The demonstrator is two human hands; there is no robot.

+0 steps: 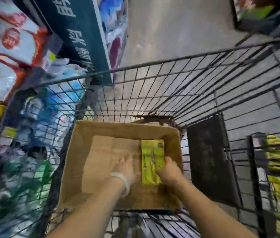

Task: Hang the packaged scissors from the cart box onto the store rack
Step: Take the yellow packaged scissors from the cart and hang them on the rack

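As the cardboard box (120,162) in the wire cart (170,83) was reached into, a yellow scissors pack (152,160) lying by its right wall was gripped by the right hand (168,170); the blurred left hand (127,167) appeared relaxed, holding nothing. A straight upward lift was judged best, the box's open centre offering clearance from the wall.

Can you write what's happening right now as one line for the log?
step: picking | right hand: grips scissors pack | left hand: open, blurred | place: cardboard box in wire cart | hung: not yet
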